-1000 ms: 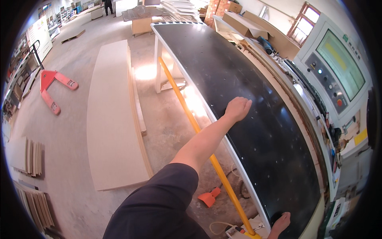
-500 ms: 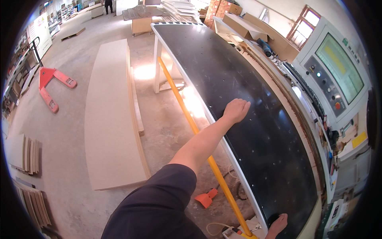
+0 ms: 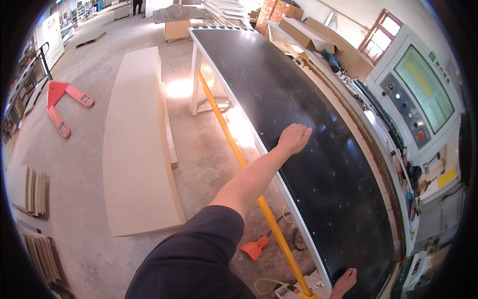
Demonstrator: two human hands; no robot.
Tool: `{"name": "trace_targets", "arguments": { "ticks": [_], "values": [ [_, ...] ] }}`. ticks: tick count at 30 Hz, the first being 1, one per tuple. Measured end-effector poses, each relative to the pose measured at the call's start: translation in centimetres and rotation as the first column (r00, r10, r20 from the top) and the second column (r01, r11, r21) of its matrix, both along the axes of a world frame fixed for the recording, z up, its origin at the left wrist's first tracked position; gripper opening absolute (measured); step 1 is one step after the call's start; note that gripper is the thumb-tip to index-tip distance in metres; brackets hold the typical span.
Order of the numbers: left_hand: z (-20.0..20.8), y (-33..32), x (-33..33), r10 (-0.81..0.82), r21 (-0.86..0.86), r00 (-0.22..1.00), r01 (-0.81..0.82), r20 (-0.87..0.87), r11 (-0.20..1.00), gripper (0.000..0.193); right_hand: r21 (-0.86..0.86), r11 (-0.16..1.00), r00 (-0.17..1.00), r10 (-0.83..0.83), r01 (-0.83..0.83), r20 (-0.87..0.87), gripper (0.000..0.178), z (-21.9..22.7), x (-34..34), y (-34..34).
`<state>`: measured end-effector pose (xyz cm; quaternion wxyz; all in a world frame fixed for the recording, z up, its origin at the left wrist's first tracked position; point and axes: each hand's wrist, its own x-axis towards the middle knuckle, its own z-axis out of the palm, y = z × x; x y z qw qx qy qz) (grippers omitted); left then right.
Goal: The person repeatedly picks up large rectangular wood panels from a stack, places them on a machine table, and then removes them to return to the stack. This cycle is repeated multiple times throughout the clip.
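Observation:
A long black tabletop [image 3: 279, 89] with rows of small holes and a white edge runs from the far middle to the lower right. My left hand [image 3: 295, 138] rests on it, reached out from a dark short sleeve. Its fingers are curled in, with nothing seen in them. Near the lower edge, my right hand [image 3: 344, 282] lies by the table's near end, partly cut off by the frame. Its fingers are bent and held together, and no object shows in them. Below the white edge slants a yellow bar [image 3: 234, 142].
Left of the table lies a stack of long beige boards [image 3: 142, 144]. An orange foot pedal [image 3: 255, 247] sits on the floor under the bar. A red pallet truck [image 3: 59, 104] stands at far left. To the right is a control panel [image 3: 416, 99] with a screen and buttons.
The view has shifted very slightly. Both hands keep nearly the same places on the black tabletop, and the pale strip at its lower right end shows less.

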<state>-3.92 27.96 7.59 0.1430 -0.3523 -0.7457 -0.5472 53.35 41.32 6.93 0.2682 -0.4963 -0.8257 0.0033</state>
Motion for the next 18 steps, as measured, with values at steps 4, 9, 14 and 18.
{"name": "trace_targets", "arguments": {
  "ticks": [4,9,14,18],
  "values": [
    [0.04,0.01,-0.03,-0.002,-0.012,1.0,0.002,0.006,1.0,0.042,-0.009,1.0,1.0,-0.006,0.006,0.001,0.021,-0.06,0.09,0.03],
    [-0.06,0.04,-0.14,0.001,-0.014,1.0,-0.001,0.004,1.0,0.042,0.005,1.0,1.0,0.016,-0.016,-0.008,0.021,-0.13,0.08,0.05],
    [-0.06,0.03,-0.11,0.0,-0.019,1.0,0.0,0.004,1.0,0.042,-0.001,1.0,1.0,-0.025,0.025,-0.004,0.02,-0.28,0.02,0.21],
    [0.01,-0.05,0.0,0.003,-0.019,1.0,-0.003,0.002,1.0,0.042,0.002,1.0,1.0,-0.012,0.012,-0.007,0.021,-0.18,0.11,0.16]
  ]
}}
